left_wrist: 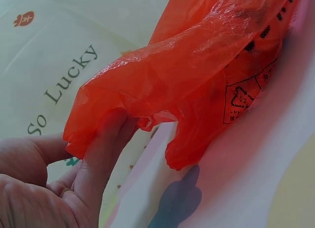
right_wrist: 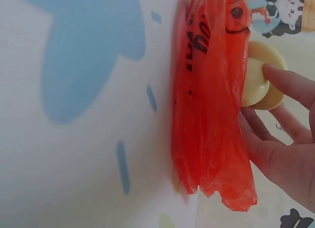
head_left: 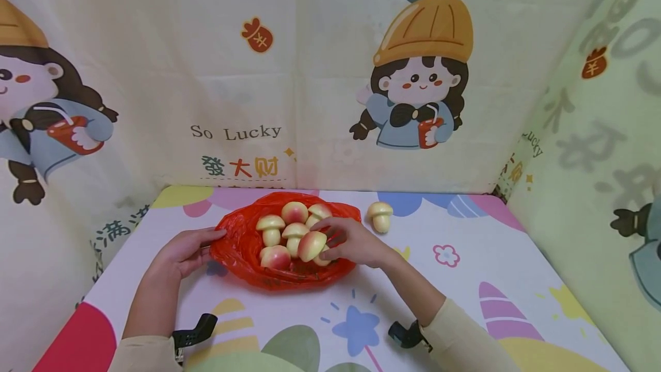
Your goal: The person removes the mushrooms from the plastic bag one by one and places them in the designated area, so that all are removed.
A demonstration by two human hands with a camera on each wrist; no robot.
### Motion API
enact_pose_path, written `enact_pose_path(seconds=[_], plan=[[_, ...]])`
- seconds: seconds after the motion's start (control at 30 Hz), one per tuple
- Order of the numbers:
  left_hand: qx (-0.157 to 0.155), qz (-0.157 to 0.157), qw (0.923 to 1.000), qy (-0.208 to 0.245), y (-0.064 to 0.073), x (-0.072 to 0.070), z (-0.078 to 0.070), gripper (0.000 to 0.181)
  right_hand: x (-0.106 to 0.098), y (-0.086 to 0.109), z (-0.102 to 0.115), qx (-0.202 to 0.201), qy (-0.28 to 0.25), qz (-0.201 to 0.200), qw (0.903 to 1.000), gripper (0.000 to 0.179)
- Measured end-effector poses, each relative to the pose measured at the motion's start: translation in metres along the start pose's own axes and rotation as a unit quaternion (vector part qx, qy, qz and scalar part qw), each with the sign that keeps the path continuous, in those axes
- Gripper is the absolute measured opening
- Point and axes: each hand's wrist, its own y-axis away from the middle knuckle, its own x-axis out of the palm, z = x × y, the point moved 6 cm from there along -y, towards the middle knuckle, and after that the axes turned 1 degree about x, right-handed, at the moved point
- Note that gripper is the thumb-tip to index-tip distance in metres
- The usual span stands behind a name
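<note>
A red plastic bag lies with its mouth spread wide, and several cream toy mushrooms, some with pink caps, sit inside it. At the bag's left rim my left hand pinches the thin plastic between thumb and fingers; the left wrist view shows the fingers partly behind the film. Over the bag's right side, my right hand holds a pink-and-cream toy mushroom by its stem end. In the right wrist view the thumb presses on that mushroom, partly hidden by the bag.
One more toy mushroom stands on the table just right of the bag. A patterned, colourful cloth covers the table. Printed curtains hang at the back and both sides.
</note>
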Motion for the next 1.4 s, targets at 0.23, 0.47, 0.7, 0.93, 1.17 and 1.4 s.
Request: enact_pose_path(seconds=[0.23,0.47,0.7,0.93,1.17,1.4], plan=[[-0.002,-0.003,1.0,-0.003,0.001,0.0,0.0,0.077,-0.007,0.003,-0.001,0.011,-0.029,-0.019,0.9994,0.047],[-0.004,-0.003,1.0,-0.002,0.001,-0.001,0.001,0.076,-0.016,0.006,0.001,0.011,-0.055,-0.037,0.9977,0.048],[-0.003,-0.002,1.0,0.001,0.001,0.0,0.0,0.076,-0.023,0.009,0.002,0.018,-0.069,-0.049,0.9963,0.049],[-0.003,-0.001,1.0,0.002,0.002,0.001,0.0,0.077,-0.033,0.012,0.001,0.007,-0.081,-0.054,0.9952,0.049],[-0.004,-0.005,1.0,-0.003,0.001,-0.001,0.001,0.078,-0.042,0.015,-0.002,0.021,-0.089,-0.069,0.9934,0.05],[-0.003,-0.004,1.0,-0.004,0.0,-0.002,0.002,0.077,-0.053,0.023,-0.001,0.024,-0.087,-0.083,0.9925,0.052]])
